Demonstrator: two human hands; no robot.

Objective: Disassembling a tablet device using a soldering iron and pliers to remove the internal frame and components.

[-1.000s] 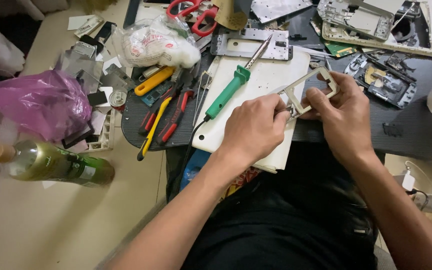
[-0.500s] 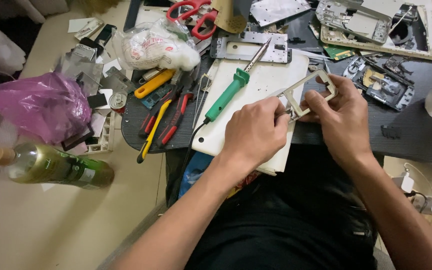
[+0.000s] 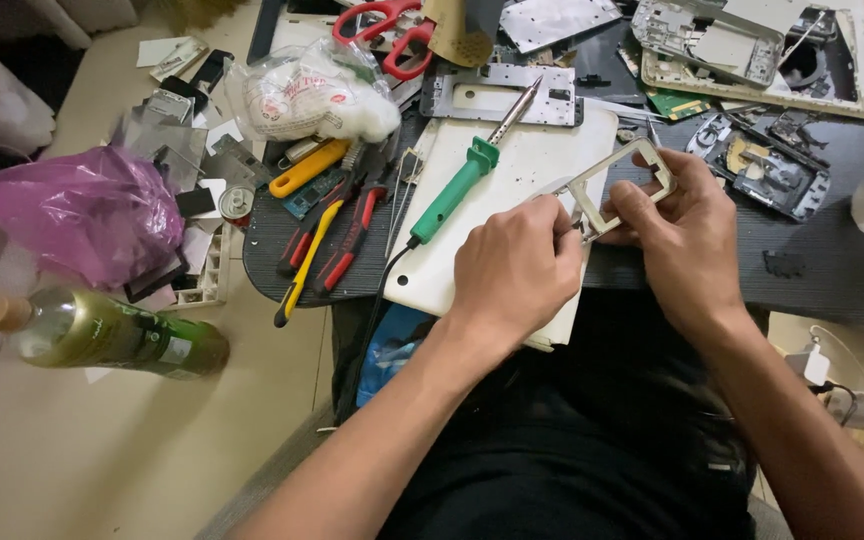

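over the white board at the middle of the dark counter, both hands meet on a thin metal frame. the right hand has its grip closed on the frame, thumb on the near rail and fingers curled behind the 3 o'clock side, so the frame stands tilted above the board's 2 o'clock corner. the left hand is bunched in a loose fist touching the frame's 8 o'clock corner; its grip looks closed on something small there, but what it pinches i cannot tell, since the knuckles cover it.

the frame looks light and stiff yet easy to bend, a stamped open rectangle with narrow rails and likely sharp edges. it is best held by two opposite rails near a corner, not by the middle of one long rail.

a green iron lies on the board at 10 o'clock of the hands, its tip pointing to 1 o'clock. pliers lie further out at 9 o'clock, and a green bottle lies on its side at 8 o'clock. the counter's 12 o'clock edge is cut off, and the parts there are a jumble i cannot sort.
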